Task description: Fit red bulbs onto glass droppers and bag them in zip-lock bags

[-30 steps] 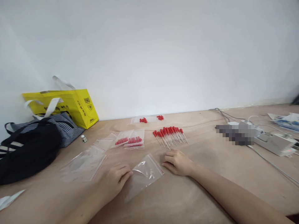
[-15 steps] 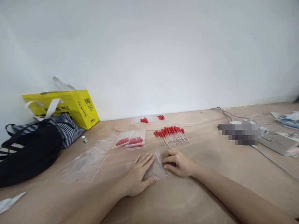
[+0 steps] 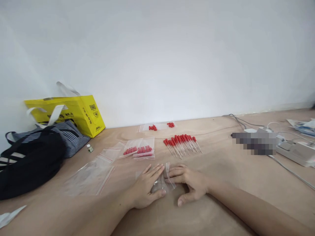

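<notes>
A small clear zip bag lies on the table between my hands. My left hand rests flat on it with the fingers stretched out and the thumb apart. At the bag's right, zip end, my right hand touches the plastic with its fingertips, its thumb spread away on the table. The plastic is bent up and creased near those fingers. Beyond my hands lies a row of thin droppers with red bulbs. Left of them, filled zip bags hold several red bulbs.
Flat clear zip bags lie to the left. Loose red bulbs sit on plastic near the wall. A small bottle, a black bag and a yellow bag stand at left. A power strip with cables is at right.
My right hand has moved left onto the zip end of the bag and opened its thumb outward. The bag's edge has creased upward. My left hand has stayed flat on the bag.
</notes>
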The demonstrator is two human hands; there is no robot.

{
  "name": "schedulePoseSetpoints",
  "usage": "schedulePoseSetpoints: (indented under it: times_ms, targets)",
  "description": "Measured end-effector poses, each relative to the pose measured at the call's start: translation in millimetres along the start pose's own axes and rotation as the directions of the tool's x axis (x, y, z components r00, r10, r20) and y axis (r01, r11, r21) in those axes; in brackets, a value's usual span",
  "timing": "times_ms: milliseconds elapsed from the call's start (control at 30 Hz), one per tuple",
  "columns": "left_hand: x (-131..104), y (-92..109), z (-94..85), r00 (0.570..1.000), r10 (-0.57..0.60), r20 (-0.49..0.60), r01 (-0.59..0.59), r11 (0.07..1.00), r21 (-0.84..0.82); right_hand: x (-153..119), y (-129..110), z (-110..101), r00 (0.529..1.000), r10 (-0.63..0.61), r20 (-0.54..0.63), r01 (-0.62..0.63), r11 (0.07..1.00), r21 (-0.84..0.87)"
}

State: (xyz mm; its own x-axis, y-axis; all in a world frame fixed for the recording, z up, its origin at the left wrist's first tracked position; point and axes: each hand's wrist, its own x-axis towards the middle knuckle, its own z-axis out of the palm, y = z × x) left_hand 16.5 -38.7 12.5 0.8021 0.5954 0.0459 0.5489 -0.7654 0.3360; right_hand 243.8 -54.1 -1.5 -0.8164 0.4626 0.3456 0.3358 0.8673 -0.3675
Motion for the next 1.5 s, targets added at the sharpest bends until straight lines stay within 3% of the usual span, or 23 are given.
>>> schedulePoseSetpoints:
  times_ms: [133, 333, 433, 467, 533, 600, 667, 800, 900, 1033, 1133, 1233, 1300, 1367, 1500]
  targets:
    - [-1, 0, -1.5, 1.000, -0.027, 0.000, 0.027, 1.000, -0.001, 3, -3, -3, 0.999, 0.005, 0.055, -0.005, 1.000, 0.015]
    - [-2, -3, -4.3, 0.996, -0.083, 0.021, 0.084, 0.993, -0.077, -4, 2, -1, 0.978, 0.178, -0.107, -0.149, 0.960, 0.239]
    - [-2, -5, -2.4, 0.994, -0.105, -0.013, 0.103, 0.990, -0.098, -4, 10, 0, 0.942, 0.279, -0.184, -0.231, 0.941, 0.247]
    - [-2, -5, -1.7, 0.992, -0.128, -0.016, 0.126, 0.987, -0.098, -2, 14, 0, 0.910, 0.344, -0.233, -0.295, 0.930, 0.220]
    - [-2, -6, -0.4, 0.986, -0.166, -0.012, 0.164, 0.982, -0.095, 6, 26, -4, 0.799, 0.491, -0.346, -0.476, 0.869, 0.134]
    - [-2, -6, 0.3, 0.984, -0.180, -0.010, 0.178, 0.979, -0.099, 18, 37, -9, 0.670, 0.597, -0.441, -0.662, 0.749, 0.007]
    - [-1, -7, 0.8, 0.985, -0.171, -0.018, 0.168, 0.980, -0.109, 33, 46, -15, 0.576, 0.656, -0.487, -0.790, 0.599, -0.128]
    - [-1, -9, 2.4, 0.989, -0.146, -0.025, 0.142, 0.983, -0.116, 62, 54, -18, 0.447, 0.764, -0.465, -0.893, 0.353, -0.279]
    - [-2, -10, 3.5, 0.989, -0.145, -0.031, 0.139, 0.981, -0.136, 74, 56, -16, 0.377, 0.815, -0.441, -0.920, 0.275, -0.277]
    - [-3, -9, 2.9, 0.990, -0.130, -0.047, 0.123, 0.983, -0.135, 79, 57, -15, 0.367, 0.824, -0.433, -0.926, 0.280, -0.252]
    - [-2, -7, 1.1, 0.990, -0.135, -0.033, 0.130, 0.984, -0.120, 71, 54, -20, 0.389, 0.814, -0.432, -0.919, 0.313, -0.239]
    - [-2, -5, -0.2, 0.991, -0.133, -0.023, 0.130, 0.986, -0.104, 51, 47, -25, 0.494, 0.745, -0.448, -0.855, 0.510, -0.094]
    - [-1, -5, -0.1, 0.991, -0.131, -0.024, 0.128, 0.987, -0.100, 35, 42, -25, 0.526, 0.692, -0.495, -0.738, 0.661, 0.140]
    - [-1, -5, 0.7, 0.990, -0.139, -0.026, 0.135, 0.986, -0.098, 21, 36, -18, 0.474, 0.708, -0.524, -0.588, 0.697, 0.409]
    - [0, -6, 2.3, 0.988, -0.145, -0.045, 0.139, 0.984, -0.109, 11, 24, 6, 0.361, 0.789, -0.497, -0.268, 0.598, 0.755]
